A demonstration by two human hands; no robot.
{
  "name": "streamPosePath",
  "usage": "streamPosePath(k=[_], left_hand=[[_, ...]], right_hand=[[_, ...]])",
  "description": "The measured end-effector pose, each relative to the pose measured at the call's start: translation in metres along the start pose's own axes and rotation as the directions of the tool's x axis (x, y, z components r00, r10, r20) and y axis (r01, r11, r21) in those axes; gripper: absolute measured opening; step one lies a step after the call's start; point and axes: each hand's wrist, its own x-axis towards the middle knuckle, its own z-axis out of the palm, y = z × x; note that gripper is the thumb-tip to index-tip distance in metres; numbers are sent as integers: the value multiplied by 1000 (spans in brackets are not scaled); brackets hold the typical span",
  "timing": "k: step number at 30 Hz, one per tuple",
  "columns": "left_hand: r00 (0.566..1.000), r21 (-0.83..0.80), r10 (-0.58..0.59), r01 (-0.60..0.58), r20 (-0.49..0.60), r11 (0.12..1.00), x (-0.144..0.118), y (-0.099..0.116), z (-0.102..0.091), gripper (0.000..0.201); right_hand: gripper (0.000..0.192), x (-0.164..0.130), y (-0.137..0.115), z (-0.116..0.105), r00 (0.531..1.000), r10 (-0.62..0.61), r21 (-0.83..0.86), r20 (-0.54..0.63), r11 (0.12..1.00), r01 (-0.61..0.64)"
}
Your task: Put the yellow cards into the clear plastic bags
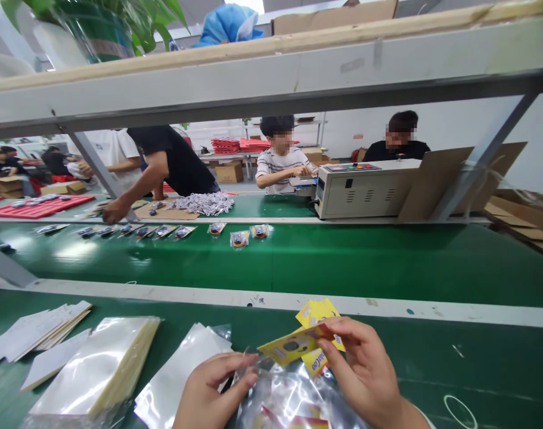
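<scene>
My right hand (pixel 365 363) pinches a yellow printed card (pixel 289 347) between thumb and fingers, its far end tilted to the left. Close by, my left hand (pixel 220 381) grips the edge of a clear plastic bag (pixel 253 393), just below the card's left end. Whether the card's tip is inside the bag I cannot tell. More yellow cards (pixel 318 313) lie behind and under the held one. Below my hands, clear plastic with red and yellow print showing fills the bottom edge of the view.
Left of my hands lie white sheets (pixel 186 369), a stack of clear sleeves (pixel 101 363) and white cards (pixel 43 333). Beyond a pale rail, a green conveyor belt (pixel 343 262) carries several bagged items (pixel 239 238). A beige machine (pixel 365 189) stands behind it. Several people work opposite; a shelf (pixel 271 71) spans overhead.
</scene>
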Motion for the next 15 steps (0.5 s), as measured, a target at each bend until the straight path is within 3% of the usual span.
streamPosePath(k=[5, 11, 15], left_hand=[[999, -78, 18, -21, -43, 997, -4, 6, 1, 16], [997, -130, 60, -67, -57, 989, -7, 4, 3, 16], [995, -123, 84, -90, -53, 988, -8, 3, 4, 15]], right_hand=[[40, 9, 0, -3, 977, -167, 21, 135, 986, 166], [41, 20, -6, 1, 870, -361, 62, 337, 930, 362], [32, 23, -13, 5, 815, -356, 3, 458, 917, 399]])
